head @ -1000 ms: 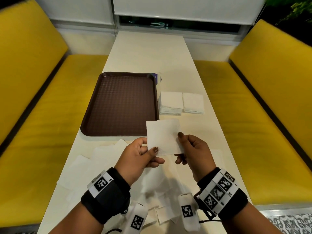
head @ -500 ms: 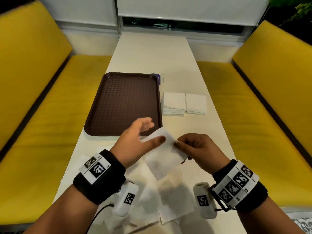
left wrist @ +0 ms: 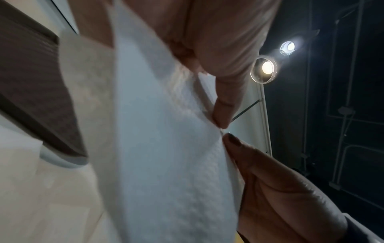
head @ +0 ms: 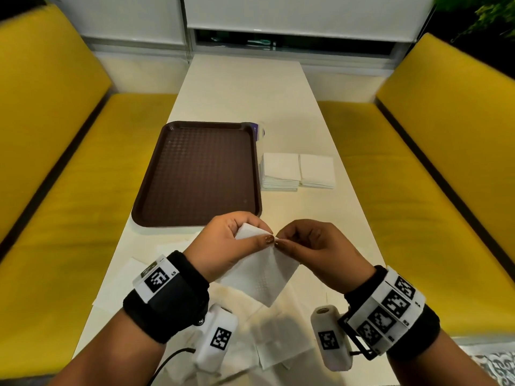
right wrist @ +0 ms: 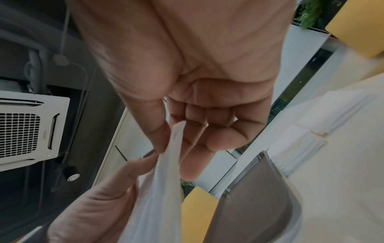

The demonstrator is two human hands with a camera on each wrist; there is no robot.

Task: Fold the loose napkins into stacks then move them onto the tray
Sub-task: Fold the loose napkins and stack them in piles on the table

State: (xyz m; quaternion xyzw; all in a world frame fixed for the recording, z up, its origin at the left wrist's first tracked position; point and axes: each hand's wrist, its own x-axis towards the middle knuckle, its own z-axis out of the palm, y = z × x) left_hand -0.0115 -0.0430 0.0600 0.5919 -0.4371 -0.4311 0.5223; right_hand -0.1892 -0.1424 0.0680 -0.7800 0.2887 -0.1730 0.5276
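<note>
Nearest, at the bottom centre of the head view, loose unfolded white paper napkins (head: 278, 341) lie scattered on the cream table top (head: 250, 87).

Above them, in mid-frame, the left hand (head: 223, 246) and right hand (head: 315, 246) each pinch one thin white paper napkin (head: 262, 277) between thumb and fingers. The thumbs meet at its upper edge, and the sheet hangs below and towards the camera, clear of the table.

Judgement: the fold is in hand. Done well, edges are matched corner to corner before creasing, with light pinch pressure, as thin paper tears or skews easily.

Beyond, left of centre, the dark brown plastic tray (head: 145, 201) holds nothing. Just right of it sit two stacks of folded white napkins (head: 298, 171), not yet transferred.
</note>
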